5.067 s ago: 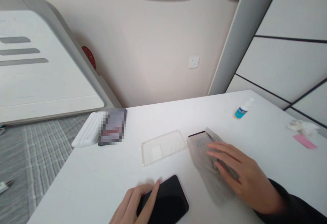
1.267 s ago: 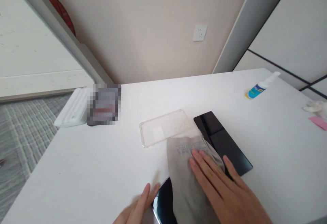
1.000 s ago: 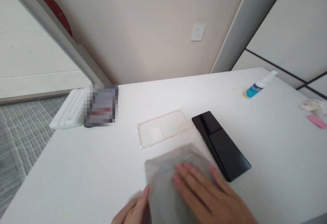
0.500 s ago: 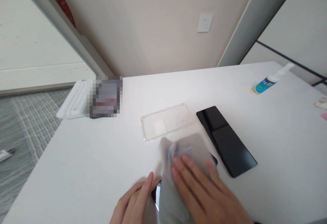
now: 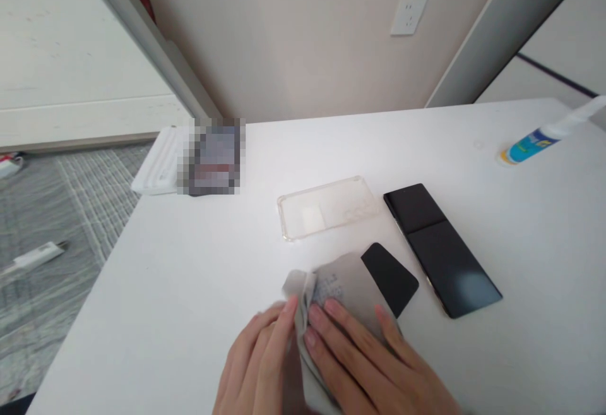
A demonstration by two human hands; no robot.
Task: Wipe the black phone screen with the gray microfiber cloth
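Note:
A grey cleaning cloth [image 5: 338, 288] lies over a black phone [image 5: 391, 276] at the near edge of the white table [image 5: 189, 263]. My right hand [image 5: 364, 358] presses flat on the cloth with fingers spread. My left hand [image 5: 255, 364] rests beside it, fingertips touching the cloth's left edge and the phone's side. Only the phone's far corner shows past the cloth. A second black phone [image 5: 440, 247] lies uncovered just to the right.
A clear phone case [image 5: 326, 206] lies behind the cloth. A white ribbed case [image 5: 158, 165] and a blurred dark item [image 5: 213, 156] sit at the table's far left. A small spray bottle [image 5: 544, 140] lies far right. Grey bedding [image 5: 52, 225] is left of the table.
My right hand moved the cloth off the right phone and onto the near phone, then slid it back toward me, baring the phone's far corner. The view tilted down.

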